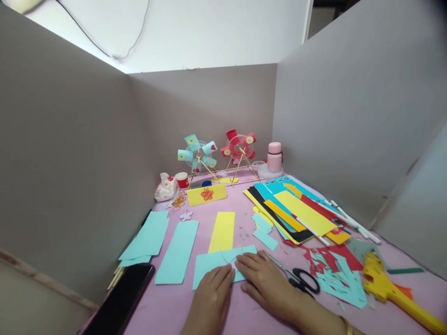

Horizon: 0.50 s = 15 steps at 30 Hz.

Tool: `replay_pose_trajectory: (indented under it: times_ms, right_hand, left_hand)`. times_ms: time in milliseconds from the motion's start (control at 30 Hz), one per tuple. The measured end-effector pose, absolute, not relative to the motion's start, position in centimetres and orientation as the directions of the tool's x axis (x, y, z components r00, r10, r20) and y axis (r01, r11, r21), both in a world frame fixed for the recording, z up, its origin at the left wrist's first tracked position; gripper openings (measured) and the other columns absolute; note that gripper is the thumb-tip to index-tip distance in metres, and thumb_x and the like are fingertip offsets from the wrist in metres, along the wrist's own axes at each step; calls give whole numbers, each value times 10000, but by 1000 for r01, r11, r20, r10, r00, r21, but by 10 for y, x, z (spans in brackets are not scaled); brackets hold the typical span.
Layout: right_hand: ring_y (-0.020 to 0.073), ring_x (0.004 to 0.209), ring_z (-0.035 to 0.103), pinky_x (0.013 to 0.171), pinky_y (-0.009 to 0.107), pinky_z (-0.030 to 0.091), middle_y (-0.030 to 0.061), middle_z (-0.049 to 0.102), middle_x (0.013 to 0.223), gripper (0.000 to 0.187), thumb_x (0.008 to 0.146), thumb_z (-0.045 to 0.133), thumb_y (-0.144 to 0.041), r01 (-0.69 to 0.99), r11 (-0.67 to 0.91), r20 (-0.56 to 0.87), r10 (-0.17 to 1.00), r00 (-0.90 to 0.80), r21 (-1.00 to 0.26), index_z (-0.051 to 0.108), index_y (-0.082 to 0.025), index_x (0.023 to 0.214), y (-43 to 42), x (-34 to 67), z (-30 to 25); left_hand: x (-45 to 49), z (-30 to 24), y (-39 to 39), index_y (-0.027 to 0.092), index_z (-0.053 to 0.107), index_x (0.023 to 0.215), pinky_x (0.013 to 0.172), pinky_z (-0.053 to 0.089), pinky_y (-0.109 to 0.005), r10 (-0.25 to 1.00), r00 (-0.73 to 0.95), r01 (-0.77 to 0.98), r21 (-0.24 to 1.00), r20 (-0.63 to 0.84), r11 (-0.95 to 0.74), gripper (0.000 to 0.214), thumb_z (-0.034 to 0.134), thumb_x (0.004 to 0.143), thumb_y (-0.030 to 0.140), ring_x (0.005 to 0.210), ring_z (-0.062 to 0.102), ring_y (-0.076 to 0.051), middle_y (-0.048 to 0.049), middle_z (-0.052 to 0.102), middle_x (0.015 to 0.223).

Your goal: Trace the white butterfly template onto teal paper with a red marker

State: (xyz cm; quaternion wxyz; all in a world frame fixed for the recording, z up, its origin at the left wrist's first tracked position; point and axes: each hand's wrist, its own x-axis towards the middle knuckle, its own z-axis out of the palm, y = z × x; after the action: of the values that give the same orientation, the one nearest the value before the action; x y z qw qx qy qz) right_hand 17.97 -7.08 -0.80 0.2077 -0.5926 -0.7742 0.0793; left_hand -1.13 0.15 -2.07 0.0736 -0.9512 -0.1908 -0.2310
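Crosswise before me on the pink tabletop (244,304) lies the light-blue paper strip (211,263), its long axis running left to right, the right end angled slightly farther from me. Its far edge meets the near end of a yellow strip (222,230), whose length points away from me. My right hand (267,284) rests flat, fingers extended over the blue paper; my left hand (214,291) presses near its middle, though I cannot tell whether those fingers pinch anything. Scissors (291,276) lie just beside my right hand, blades pointing away and leftward.
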Motion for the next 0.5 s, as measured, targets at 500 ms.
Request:
replay_pose_trajectory:
  times_ms: [500]
  right_hand:
    - [259,1166,467,1001,468,329,64,509,1347,470,879,504,-353,905,207,205,969,-137,-371,419,-254,1330,-66,175,-13]
  left_hand:
    - [-17,-22,4,201,486,1249,926,504,-327,513,694,465,231,504,-855,377,442,875,176,1142,561,-189,-100,589,1258]
